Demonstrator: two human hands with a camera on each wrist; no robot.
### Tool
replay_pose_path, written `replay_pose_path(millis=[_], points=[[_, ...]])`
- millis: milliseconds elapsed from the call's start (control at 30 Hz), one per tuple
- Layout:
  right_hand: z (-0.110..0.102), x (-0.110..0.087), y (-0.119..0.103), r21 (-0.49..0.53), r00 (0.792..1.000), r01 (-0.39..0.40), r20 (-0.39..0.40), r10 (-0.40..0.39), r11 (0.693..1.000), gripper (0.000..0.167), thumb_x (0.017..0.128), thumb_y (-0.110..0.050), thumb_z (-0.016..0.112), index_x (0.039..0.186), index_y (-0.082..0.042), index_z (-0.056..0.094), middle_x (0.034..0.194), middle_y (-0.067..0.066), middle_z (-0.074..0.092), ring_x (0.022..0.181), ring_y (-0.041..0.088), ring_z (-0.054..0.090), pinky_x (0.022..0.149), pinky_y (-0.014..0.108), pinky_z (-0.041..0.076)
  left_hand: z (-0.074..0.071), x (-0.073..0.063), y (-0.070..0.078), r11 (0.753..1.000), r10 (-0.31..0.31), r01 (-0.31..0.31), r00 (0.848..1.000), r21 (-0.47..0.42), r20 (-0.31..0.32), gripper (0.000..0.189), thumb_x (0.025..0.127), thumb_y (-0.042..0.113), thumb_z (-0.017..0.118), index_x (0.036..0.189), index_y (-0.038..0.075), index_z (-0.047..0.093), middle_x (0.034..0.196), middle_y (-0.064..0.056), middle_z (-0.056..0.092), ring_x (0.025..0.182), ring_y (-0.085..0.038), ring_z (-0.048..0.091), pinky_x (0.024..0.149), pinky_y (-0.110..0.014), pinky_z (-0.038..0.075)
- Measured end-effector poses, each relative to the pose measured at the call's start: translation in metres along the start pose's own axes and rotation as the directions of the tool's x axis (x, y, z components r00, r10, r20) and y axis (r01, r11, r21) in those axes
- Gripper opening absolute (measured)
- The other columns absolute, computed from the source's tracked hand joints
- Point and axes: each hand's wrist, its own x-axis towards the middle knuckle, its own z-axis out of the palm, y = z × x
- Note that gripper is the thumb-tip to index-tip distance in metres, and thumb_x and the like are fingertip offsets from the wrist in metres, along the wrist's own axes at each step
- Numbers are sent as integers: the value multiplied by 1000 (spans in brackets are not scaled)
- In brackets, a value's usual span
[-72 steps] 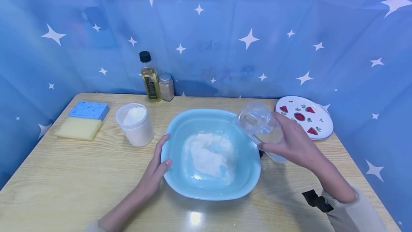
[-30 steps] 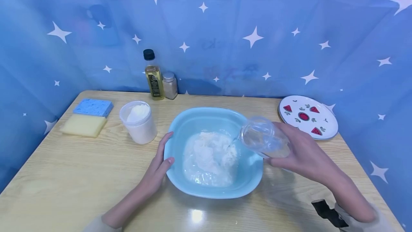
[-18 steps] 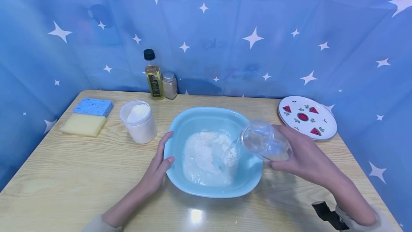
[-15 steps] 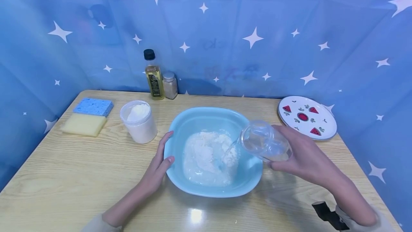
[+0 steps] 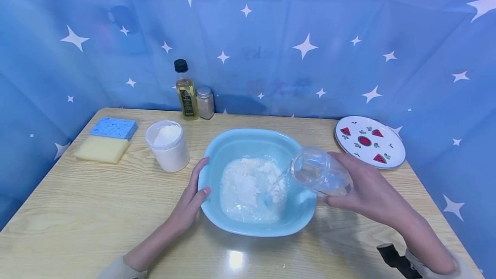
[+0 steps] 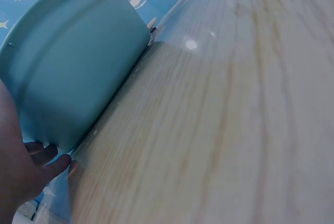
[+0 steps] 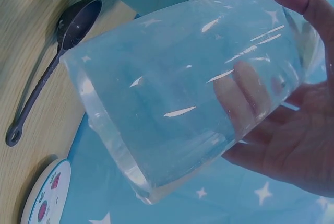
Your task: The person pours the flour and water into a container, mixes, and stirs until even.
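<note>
A light blue basin (image 5: 257, 230) stands on the table with white powder (image 5: 248, 184) and cloudy water in it. My left hand (image 5: 190, 201) grips its left rim, thumb over the edge and fingers along the outer wall, which the left wrist view shows from below. Over the right rim, my right hand (image 5: 366, 188) holds a clear cup (image 5: 321, 171) tilted towards the basin. A thin stream of water (image 5: 280, 178) runs from the cup's mouth into the powder. Fingers behind the clear wall show through it in the right wrist view.
A tub of white powder (image 5: 170, 154) stands left of the basin. Sponges (image 5: 113, 128), an oil bottle (image 5: 187, 98) and a shaker jar (image 5: 205, 103) sit farther back. A watermelon-patterned plate (image 5: 381, 143) lies at right. A dark ladle (image 7: 78, 23) lies beneath the cup.
The cup has moved right and down and its mouth has tipped further towards the basin. Water has spread around the powder. My left hand keeps its hold on the rim.
</note>
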Motion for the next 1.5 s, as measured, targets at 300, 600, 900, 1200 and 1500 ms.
replay_pose_path(millis=[300, 600, 900, 1200, 1500], points=[[2, -2, 4, 2, 1000, 12, -10, -12, 1000, 76, 58, -21, 85, 125, -9, 52, 109, 3, 60, 81, 15, 54, 63, 34, 46, 0, 0, -2, 1000, -2, 2, 1000, -2, 2, 62, 93, 13, 39, 146, 37, 17, 150, -4, 19, 122, -34, 42, 82, -31, 48], [3, -3, 8, -6, 1000, -1, 9, 1, 1000, 77, 58, -24, 84, 126, -6, 51, 110, 10, 59, 80, 17, 55, 61, 33, 46, 0, 0, -2, 1000, -5, 5, 1000, -10, -2, 62, 93, 14, 40, 146, 37, 17, 150, -4, 19, 121, -35, 43, 80, -31, 50], [3, -2, 8, -3, 1000, -14, 15, 14, 1000, 76, 58, -20, 82, 125, -5, 51, 106, 8, 60, 75, 15, 54, 59, 31, 46, 0, 0, -4, 1000, 5, -5, 1000, 0, 3, 62, 93, 13, 40, 146, 36, 17, 150, -3, 18, 122, -35, 41, 80, -31, 49], [4, -1, 14, 124, 993, -120, 30, 117, 985, 70, 62, -26, 85, 121, -7, 53, 100, 3, 62, 79, 18, 56, 61, 30, 47, -1, 0, -1, 1000, 6, -6, 1000, 9, -4, 62, 93, 13, 40, 146, 35, 17, 151, -4, 18, 122, -35, 41, 80, -32, 49], [0, -1, 28, 315, 958, -263, -28, 286, 912, 70, 68, -24, 82, 128, -8, 49, 110, 7, 60, 99, 15, 56, 75, 21, 45, -1, 0, -1, 1000, 9, -8, 1000, -15, 3, 61, 93, 12, 40, 146, 35, 18, 150, -6, 20, 120, -37, 43, 76, -32, 51]])
